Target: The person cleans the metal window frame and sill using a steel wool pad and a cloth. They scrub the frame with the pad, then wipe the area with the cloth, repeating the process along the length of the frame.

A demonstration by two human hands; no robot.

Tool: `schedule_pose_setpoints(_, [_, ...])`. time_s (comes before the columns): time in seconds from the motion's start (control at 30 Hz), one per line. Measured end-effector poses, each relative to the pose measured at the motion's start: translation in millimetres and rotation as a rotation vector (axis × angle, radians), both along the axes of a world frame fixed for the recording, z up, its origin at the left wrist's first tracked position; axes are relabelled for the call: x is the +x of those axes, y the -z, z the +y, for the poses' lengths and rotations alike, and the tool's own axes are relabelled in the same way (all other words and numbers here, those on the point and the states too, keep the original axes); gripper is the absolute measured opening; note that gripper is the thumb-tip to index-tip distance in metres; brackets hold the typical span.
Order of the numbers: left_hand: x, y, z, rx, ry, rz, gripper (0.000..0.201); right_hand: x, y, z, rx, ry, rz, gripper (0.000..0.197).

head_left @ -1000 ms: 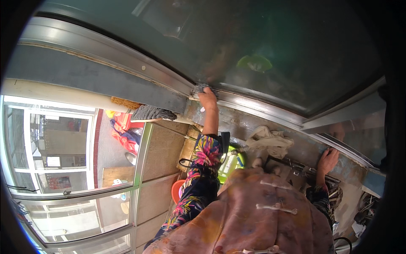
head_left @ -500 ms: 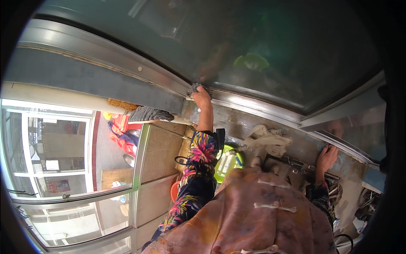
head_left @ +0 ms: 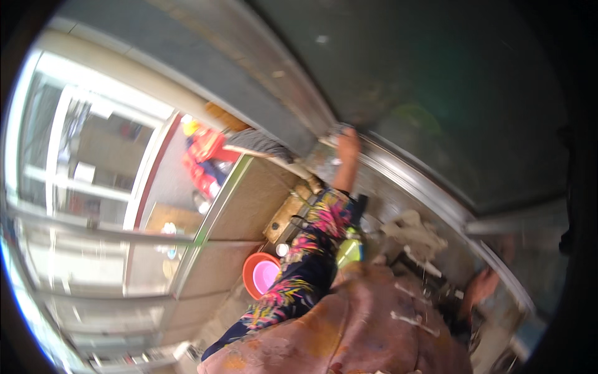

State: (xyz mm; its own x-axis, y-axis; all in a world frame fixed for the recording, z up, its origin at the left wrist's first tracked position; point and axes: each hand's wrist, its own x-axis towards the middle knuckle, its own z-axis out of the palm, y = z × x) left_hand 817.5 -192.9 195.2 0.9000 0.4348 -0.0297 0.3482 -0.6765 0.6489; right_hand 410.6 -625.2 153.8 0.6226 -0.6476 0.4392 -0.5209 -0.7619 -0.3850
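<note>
My left hand [head_left: 349,144] is closed on a grey scrubbing pad [head_left: 341,128], mostly hidden by the fingers. It presses the pad into the lower left corner of the metal window frame [head_left: 405,171], against the dark glass pane [head_left: 430,75]. The left arm is stretched out in a flower-patterned sleeve [head_left: 302,268]. Farther right, my right hand [head_left: 482,285] rests along the lower edge of the same frame, blurred, its fingers extended and nothing seen in them. A crumpled pale cloth [head_left: 414,234] lies on the ledge between the hands.
Below the left arm stands an orange basin [head_left: 252,274] with a pink bowl [head_left: 266,275] inside. A lime-green basin [head_left: 350,250] is partly covered by my stained apron [head_left: 361,318]. On the left are a wooden-sided partition [head_left: 230,212] and a white-framed window [head_left: 59,143].
The whole view has tilted and blurred, bringing the orange basin and pink bowl into fuller sight. My left hand stays at the frame corner with the pad; my right hand stays by the frame's lower edge.
</note>
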Motion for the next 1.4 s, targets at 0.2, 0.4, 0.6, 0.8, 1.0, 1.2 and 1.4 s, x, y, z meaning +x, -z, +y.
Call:
schedule_pose_setpoints(0.2, [-8.0,-20.6,-13.1,-0.309,-0.106,0.064,0.058,1.6,10.4,-8.0,-0.090,0.112,0.253,0.019])
schedule_pose_setpoints(0.4, [8.6,-24.7,-4.0,-0.324,-0.259,0.135,0.054,0.8,4.5,-6.2,-0.075,0.067,0.252,0.022])
schedule_pose_setpoints(0.6, [-15.9,-29.9,-23.9,-0.344,-0.137,0.231,0.051,11.5,-26.6,22.8,-0.293,0.046,0.073,0.061])
schedule_pose_setpoints(0.8, [-7.3,-47.6,-12.2,-0.250,-0.031,0.229,0.050,16.4,-28.2,25.4,-0.372,0.024,-0.039,0.039])
schedule_pose_setpoints(1.0, [-11.7,-28.5,-33.0,-0.369,-0.260,0.151,0.056,19.7,-12.2,19.6,-0.344,0.064,0.023,0.038])
schedule_pose_setpoints(1.2, [-34.2,-19.2,-55.4,-0.345,-0.145,0.176,0.054,22.1,-19.3,27.6,-0.299,-0.012,-0.003,0.030])
schedule_pose_setpoints(1.4, [-22.8,-19.8,-50.3,-0.323,-0.115,0.245,0.053,25.2,-25.8,33.4,-0.219,0.029,0.044,0.029])
